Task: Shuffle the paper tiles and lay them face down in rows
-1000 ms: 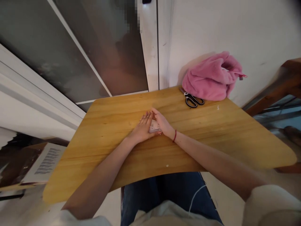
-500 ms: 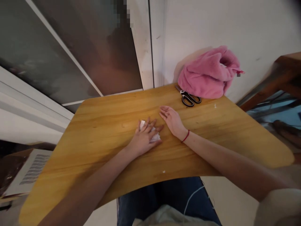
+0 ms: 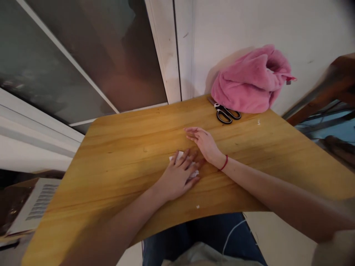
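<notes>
My left hand (image 3: 179,175) lies spread flat over a small piece of white paper (image 3: 195,173) on the wooden table (image 3: 124,147). Its fingers hide most of the paper; only parts of the edges show between and beyond them. Just beyond and to the right, my right hand (image 3: 204,144) rests on its side with the fingers loosely stretched out and nothing held. A red string bracelet (image 3: 225,162) circles the right wrist. The two hands are close together but appear apart.
Scissors with black handles (image 3: 225,114) lie at the back right, their blades partly under a pink plush bag (image 3: 246,85) against the wall. Small white scraps (image 3: 259,122) dot the tabletop. A glass door (image 3: 105,66) stands behind the table, and a box (image 3: 36,207) sits at the left.
My left hand and the paper beneath it have slid slightly toward me and to the right. My right hand has barely moved; the view has shifted a little.
</notes>
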A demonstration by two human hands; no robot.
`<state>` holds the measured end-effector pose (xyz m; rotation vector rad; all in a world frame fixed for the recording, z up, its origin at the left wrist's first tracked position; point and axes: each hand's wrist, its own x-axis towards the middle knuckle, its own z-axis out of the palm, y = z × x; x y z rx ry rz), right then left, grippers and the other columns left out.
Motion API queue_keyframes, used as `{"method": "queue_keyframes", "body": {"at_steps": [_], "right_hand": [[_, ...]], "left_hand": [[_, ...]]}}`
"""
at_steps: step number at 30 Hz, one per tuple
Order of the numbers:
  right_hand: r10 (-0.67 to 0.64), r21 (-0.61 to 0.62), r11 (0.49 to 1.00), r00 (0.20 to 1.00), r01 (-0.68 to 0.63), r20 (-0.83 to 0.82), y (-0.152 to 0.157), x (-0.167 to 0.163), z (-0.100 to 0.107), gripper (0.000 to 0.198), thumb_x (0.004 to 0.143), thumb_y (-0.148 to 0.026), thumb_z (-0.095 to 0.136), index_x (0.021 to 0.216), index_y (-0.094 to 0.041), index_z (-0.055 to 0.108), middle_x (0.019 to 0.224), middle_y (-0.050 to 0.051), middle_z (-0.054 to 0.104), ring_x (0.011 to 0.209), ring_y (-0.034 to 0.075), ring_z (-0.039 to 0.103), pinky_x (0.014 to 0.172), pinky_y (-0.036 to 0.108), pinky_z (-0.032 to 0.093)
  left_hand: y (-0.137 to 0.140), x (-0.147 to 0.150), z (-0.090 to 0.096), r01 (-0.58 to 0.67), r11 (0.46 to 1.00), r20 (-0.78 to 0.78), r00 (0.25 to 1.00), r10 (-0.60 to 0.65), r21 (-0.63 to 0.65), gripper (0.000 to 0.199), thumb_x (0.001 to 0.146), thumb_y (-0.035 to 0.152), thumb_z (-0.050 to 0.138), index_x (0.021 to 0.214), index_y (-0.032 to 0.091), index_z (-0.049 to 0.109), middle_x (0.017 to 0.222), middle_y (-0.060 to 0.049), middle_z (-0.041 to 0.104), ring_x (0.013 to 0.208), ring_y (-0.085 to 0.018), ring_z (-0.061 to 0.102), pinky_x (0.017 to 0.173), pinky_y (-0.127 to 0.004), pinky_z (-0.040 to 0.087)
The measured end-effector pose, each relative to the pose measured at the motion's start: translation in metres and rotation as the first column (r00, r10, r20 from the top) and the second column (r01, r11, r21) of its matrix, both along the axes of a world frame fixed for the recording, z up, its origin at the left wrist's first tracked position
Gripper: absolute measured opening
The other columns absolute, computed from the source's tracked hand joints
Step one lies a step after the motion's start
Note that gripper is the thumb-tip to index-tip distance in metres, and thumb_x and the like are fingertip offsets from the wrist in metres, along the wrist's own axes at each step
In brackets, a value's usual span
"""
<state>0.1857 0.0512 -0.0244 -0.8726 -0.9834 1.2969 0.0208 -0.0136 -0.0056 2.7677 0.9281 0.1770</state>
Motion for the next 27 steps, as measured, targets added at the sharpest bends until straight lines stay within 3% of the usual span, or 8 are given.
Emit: {"method": "queue_keyframes", "body": {"at_steps": [3,5,8,10,12,15,19,27], "right_hand": [[-0.019,-0.02,1.0,1.0,0.019,-0.01,-0.004,0.0,0.003,0.018,0.077,-0.032,0.051,0.084,-0.02,0.062,0.107,0.006,0.064,0.108,0.019,0.058,0.096,0.037,0.047],[-0.029,-0.022,0.999,1.0,0.028,-0.007,-0.008,0.0,0.006,0.016,0.077,-0.03,0.053,0.083,-0.02,0.063,0.105,0.005,0.065,0.105,0.018,0.058,0.093,0.036,0.049],[-0.068,-0.031,0.997,0.998,0.068,-0.004,-0.014,-0.002,0.008,0.014,0.077,-0.029,0.054,0.081,-0.02,0.063,0.1,0.004,0.065,0.1,0.017,0.059,0.089,0.034,0.049],[-0.1,-0.051,0.994,0.995,0.1,0.001,-0.015,-0.003,0.008,0.013,0.077,-0.029,0.053,0.08,-0.02,0.062,0.096,0.004,0.065,0.097,0.017,0.06,0.086,0.033,0.05],[-0.117,-0.069,0.991,0.993,0.117,0.003,-0.015,-0.004,0.007,0.015,0.078,-0.031,0.052,0.08,-0.02,0.061,0.093,0.004,0.065,0.094,0.017,0.061,0.083,0.032,0.05],[-0.127,-0.093,0.988,0.992,0.126,-0.007,-0.013,-0.005,0.006,0.018,0.079,-0.035,0.051,0.08,-0.02,0.061,0.091,0.005,0.065,0.09,0.016,0.061,0.077,0.03,0.05],[-0.112,-0.08,0.99,0.993,0.115,0.039,-0.013,-0.005,0.006,0.021,0.082,-0.037,0.048,0.082,-0.02,0.059,0.092,0.005,0.064,0.088,0.016,0.06,0.075,0.03,0.048],[-0.101,-0.068,0.992,0.992,0.106,0.074,-0.015,-0.006,0.008,0.021,0.084,-0.034,0.048,0.078,-0.019,0.062,0.088,0.006,0.063,0.084,0.016,0.058,0.068,0.028,0.045]], "left_hand": [[0.001,-0.005,0.012,-0.017,0.997,0.151,0.988,0.028,-0.071,0.044,0.096,0.046,0.036,0.132,0.026,0.051,0.142,-0.007,0.051,0.137,-0.026,0.036,0.114,-0.05,0.021],[0.003,-0.011,0.02,-0.122,0.983,0.325,0.932,0.16,-0.134,0.04,0.098,0.043,0.029,0.126,0.027,0.054,0.13,-0.005,0.059,0.128,-0.023,0.046,0.11,-0.046,0.028],[0.006,-0.014,0.02,-0.334,0.928,0.415,0.83,0.373,-0.166,0.044,0.095,0.048,0.037,0.131,0.026,0.048,0.13,-0.008,0.055,0.125,-0.025,0.045,0.106,-0.045,0.033],[0.006,-0.01,0.012,-0.415,0.901,0.315,0.845,0.432,-0.122,0.06,0.087,0.057,0.05,0.134,0.022,0.043,0.135,-0.013,0.048,0.126,-0.031,0.04,0.104,-0.05,0.032],[0.004,-0.002,0.001,-0.436,0.898,0.219,0.873,0.436,-0.051,0.062,0.084,0.058,0.052,0.13,0.017,0.045,0.134,-0.016,0.046,0.123,-0.034,0.04,0.102,-0.053,0.032],[0.0,0.01,-0.008,-0.399,0.916,0.188,0.903,0.385,0.04,0.043,0.091,0.049,0.045,0.115,0.015,0.052,0.12,-0.016,0.052,0.11,-0.03,0.046,0.095,-0.05,0.037],[-0.005,0.018,-0.005,-0.312,0.946,0.137,0.944,0.299,0.084,0.036,0.093,0.047,0.041,0.1,0.014,0.056,0.1,-0.013,0.054,0.093,-0.028,0.047,0.081,-0.045,0.043],[-0.007,0.02,0.002,-0.215,0.971,0.052,0.976,0.211,0.108,0.034,0.086,0.046,0.052,0.096,0.014,0.056,0.097,-0.012,0.054,0.094,-0.029,0.047,0.084,-0.044,0.043]]}}
